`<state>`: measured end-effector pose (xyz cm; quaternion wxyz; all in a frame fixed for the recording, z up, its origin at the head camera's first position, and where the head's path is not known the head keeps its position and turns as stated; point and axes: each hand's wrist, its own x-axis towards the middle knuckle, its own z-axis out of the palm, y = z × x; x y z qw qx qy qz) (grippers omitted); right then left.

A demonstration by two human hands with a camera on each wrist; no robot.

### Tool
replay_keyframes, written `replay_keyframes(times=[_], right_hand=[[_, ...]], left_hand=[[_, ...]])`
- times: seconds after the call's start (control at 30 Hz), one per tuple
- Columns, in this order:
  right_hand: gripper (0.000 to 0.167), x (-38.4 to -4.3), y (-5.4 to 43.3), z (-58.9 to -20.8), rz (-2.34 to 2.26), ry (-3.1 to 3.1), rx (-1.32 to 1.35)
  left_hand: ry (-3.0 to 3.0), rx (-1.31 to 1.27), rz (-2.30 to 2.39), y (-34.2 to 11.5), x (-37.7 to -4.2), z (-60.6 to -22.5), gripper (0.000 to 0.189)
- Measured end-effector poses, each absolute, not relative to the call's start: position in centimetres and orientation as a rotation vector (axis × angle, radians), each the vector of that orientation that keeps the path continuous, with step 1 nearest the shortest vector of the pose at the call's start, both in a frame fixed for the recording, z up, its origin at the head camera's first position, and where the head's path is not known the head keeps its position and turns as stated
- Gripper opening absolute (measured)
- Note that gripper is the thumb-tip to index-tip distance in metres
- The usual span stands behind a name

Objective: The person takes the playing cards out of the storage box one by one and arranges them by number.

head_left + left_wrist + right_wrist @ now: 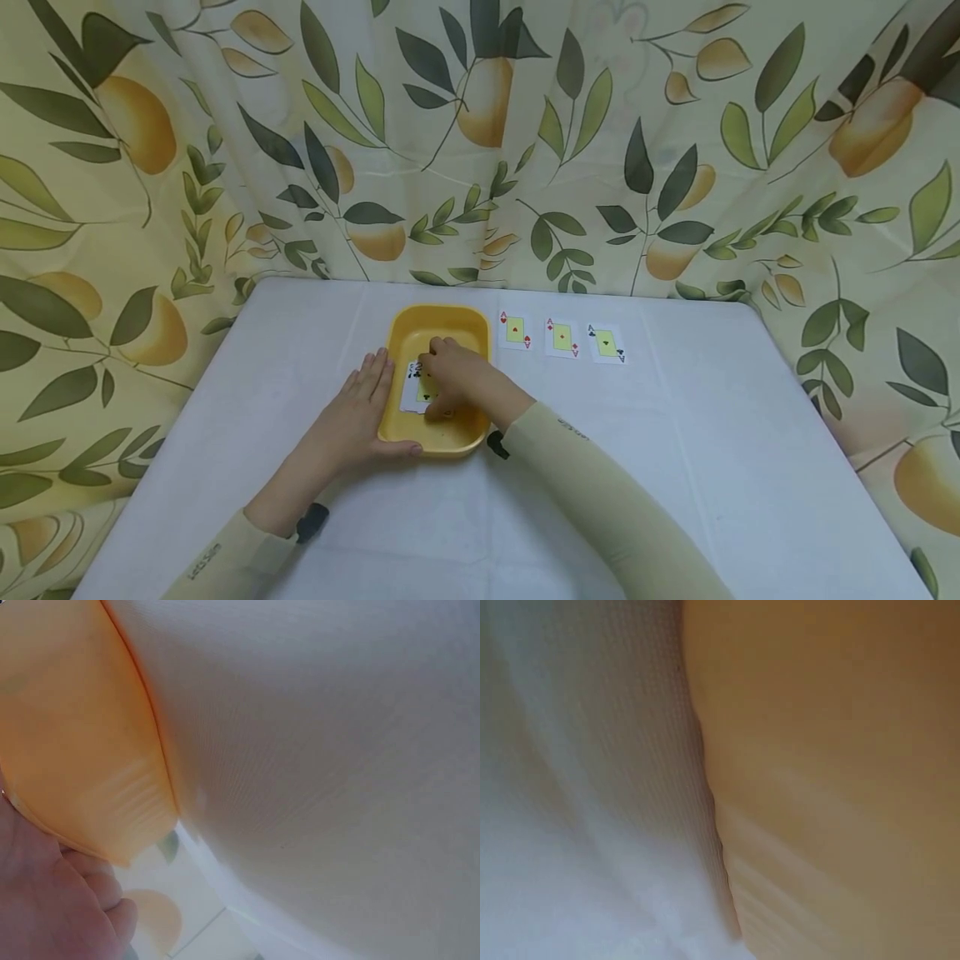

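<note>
A yellow plastic tray (431, 437) stands on the table with playing cards (410, 393) lying in it, black club marks showing on their faces. My left hand (358, 408) lies along the tray's left side, fingers straight at the rim and thumb at the near corner. Inside the tray, my right hand (457, 375) has its fingers bent over the cards, fingertips at the far edge and thumb at the near edge. That hand covers the right part of the cards. Tray wall and tablecloth fill the right wrist view.
Right of the tray, an ace of hearts (515, 330), an ace of diamonds (562, 337) and an ace of clubs (607, 343) lie face up in a row. A white cloth (675, 467) covers the table. Behind it hangs a fruit-patterned curtain (525, 167).
</note>
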<state>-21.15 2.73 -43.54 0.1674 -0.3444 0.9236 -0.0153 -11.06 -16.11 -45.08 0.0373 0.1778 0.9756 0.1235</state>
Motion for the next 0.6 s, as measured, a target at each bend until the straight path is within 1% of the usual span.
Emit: replay_keyframes(times=[0.27,0.6], right_hand=[[0.096,-21.3,3.4,-42.8,-0.139,2.620,-0.984],[0.101,-20.9,4.7,-40.7,-0.243,2.666,-1.002]], left_hand=[[2.988,0.534,0.372,-16.0,-10.9,-44.7,0.133],[2.995,0.556,0.381,-16.0,-11.0,-44.8,0.132]])
